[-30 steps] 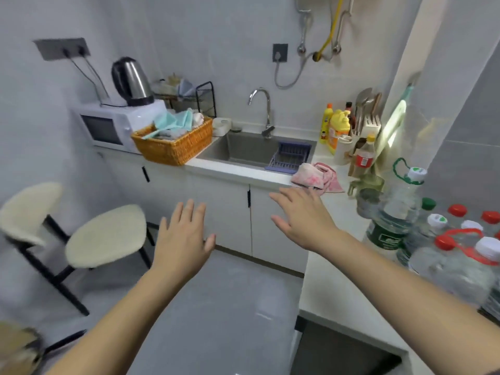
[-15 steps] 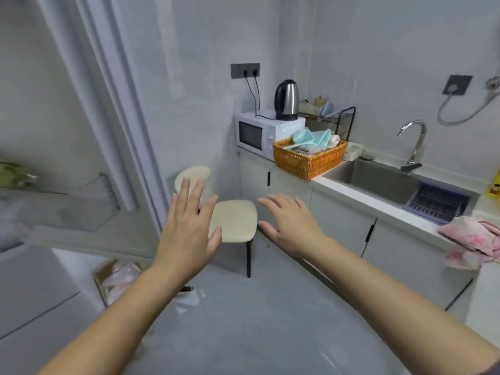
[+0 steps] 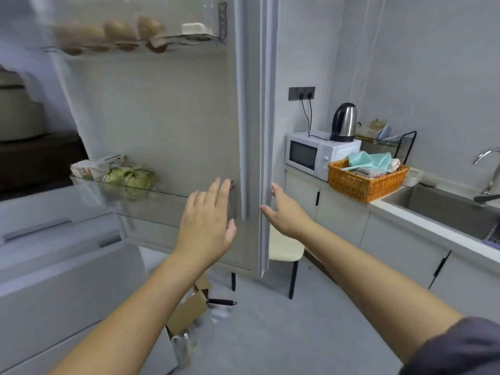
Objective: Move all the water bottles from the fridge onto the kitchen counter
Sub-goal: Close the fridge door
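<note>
Hovering at the fridge door [image 3: 173,117], both your hands empty

Your left hand [image 3: 207,223] is flat, with the fingers straight and close together and the thumb out to the right. It holds nothing. It sits in front of the door's inner face, just by the right end of the lower door shelf [image 3: 162,198]. Can't tell if it touches.

Your right hand [image 3: 286,215] is spread wide and also holds nothing. The thumb points left and the fingertips are up by the door's outer edge. Contact isn't clear there either. The door's edge stands between your two hands.

Can't tell where the water bottles are from this view.

The door is open with its inner side facing you. The lower shelf carries green vegetables [image 3: 130,178] and a printed packet [image 3: 92,166] at its left end. The top shelf carries a row of brown eggs [image 3: 121,31], blurred, plus a small white box [image 3: 192,28]. Below and left of the door are the white fridge drawers [image 3: 54,266], closed.

An open cardboard box [image 3: 186,312] lies on the floor under the door. A cream stool [image 3: 285,247] stands just behind the door's edge.

The kitchen counter [image 3: 422,228] runs along the wall to your right. At its far end is a white microwave [image 3: 311,155] with a steel kettle [image 3: 344,122] on top. An orange basket [image 3: 362,182] of cloths sits just beside the microwave. Then comes the sink [image 3: 443,209], with the tap [image 3: 487,169] at the frame edge.
</note>
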Available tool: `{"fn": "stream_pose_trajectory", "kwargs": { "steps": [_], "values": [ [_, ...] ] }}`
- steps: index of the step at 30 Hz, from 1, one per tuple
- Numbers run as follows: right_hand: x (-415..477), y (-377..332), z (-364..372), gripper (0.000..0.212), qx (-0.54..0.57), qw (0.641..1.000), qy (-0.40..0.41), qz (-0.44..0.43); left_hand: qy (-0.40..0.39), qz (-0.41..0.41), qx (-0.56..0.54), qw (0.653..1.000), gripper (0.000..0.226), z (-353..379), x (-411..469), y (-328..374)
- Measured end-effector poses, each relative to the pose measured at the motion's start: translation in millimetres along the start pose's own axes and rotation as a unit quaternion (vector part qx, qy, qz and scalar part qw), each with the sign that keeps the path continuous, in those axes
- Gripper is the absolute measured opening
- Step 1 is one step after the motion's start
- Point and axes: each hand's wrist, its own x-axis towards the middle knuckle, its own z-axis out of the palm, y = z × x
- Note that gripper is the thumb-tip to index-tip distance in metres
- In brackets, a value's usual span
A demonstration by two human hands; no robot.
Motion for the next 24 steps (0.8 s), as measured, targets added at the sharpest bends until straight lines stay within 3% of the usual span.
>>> {"fn": "stream_pose_trajectory", "kwargs": {
  "steps": [10,15,20,24],
  "values": [
    [-11,-25,-10,0.021,0.043,0.998,0.036,-0.031,0.007,-0.023,0.023,0.999,0.077,-22,-36,-20],
    [-35,-36,-7,0.032,0.057,0.991,0.019,-0.118,-0.012,-0.091,0.003,0.996,0.076,-48,-67,-29],
    [-51,-54,2,0.02,0.102,0.981,-0.03,-0.162,0.009,-0.149,-0.054,0.987,0.082,-76,-92,-31],
    [-74,-74,11,0.045,0.147,0.97,-0.083,-0.173,0.043,-0.147,-0.086,0.984,0.088,-96,-106,-32]
  ]
}}
